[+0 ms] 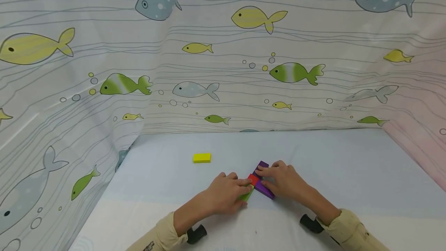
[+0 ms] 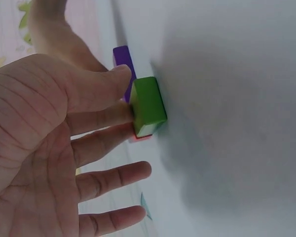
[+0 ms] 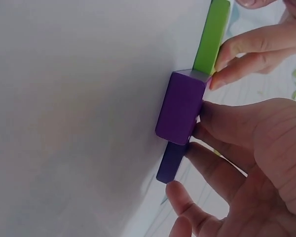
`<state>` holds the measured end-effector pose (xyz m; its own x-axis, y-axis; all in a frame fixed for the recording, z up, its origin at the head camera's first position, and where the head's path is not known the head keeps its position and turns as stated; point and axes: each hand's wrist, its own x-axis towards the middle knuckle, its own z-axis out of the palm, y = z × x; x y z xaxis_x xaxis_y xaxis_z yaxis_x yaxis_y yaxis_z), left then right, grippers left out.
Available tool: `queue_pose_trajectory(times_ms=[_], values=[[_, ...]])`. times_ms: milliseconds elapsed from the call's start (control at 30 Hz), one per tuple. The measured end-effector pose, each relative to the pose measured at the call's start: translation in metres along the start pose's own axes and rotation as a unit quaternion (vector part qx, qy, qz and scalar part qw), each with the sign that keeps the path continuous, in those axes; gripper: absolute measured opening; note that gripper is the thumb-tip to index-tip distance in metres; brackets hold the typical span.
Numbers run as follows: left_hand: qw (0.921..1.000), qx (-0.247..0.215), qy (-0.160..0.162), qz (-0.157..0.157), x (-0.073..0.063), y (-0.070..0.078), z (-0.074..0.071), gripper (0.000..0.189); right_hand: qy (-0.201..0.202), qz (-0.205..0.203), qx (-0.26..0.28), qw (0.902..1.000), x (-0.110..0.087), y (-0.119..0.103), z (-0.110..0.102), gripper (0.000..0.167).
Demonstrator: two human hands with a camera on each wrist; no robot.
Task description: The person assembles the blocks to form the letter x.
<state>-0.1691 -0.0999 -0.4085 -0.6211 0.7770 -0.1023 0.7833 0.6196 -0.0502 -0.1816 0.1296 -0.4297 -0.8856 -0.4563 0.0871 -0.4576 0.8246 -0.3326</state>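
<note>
In the head view, we see the left hand (image 1: 224,193) resting fingertips on the red block (image 1: 253,179) and green block (image 1: 248,194), the right hand (image 1: 285,181) touching the purple block (image 1: 265,189) and dark purple block (image 1: 262,165); neither clenches, likely just steadying this cluster. The yellow block (image 1: 202,158) lies apart. The left wrist view adds two straight fingers touching nothing; the right wrist view gives us the purple block's end, barely visible from above.

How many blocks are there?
5: yellow block farther back; green block by left hand; red block beside green; purple block, dark purple block by right hand. More may be hidden.
</note>
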Motion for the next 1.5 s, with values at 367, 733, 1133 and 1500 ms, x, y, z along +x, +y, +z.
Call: queue_pose_trajectory(times_ms=[367,733,1133,1500], values=[[1.0000,0.002,-0.001,0.008,0.004,-0.004,-0.002,0.048,0.016,0.000,-0.019,0.9997,0.000,-0.003,0.003,0.039],[0.9999,0.000,-0.009,0.006,0.004,-0.008,-0.003,0.052,0.041,-0.015,-0.021,0.9989,-0.002,-0.006,0.007,0.039],[0.9998,0.008,-0.002,0.020,0.004,-0.012,-0.004,0.050,0.055,-0.001,-0.027,0.9981,-0.003,-0.011,0.010,0.042],[0.9994,0.000,0.001,0.036,0.006,-0.019,-0.003,0.044,0.075,0.008,-0.029,0.9967,-0.007,-0.016,0.012,0.040]])
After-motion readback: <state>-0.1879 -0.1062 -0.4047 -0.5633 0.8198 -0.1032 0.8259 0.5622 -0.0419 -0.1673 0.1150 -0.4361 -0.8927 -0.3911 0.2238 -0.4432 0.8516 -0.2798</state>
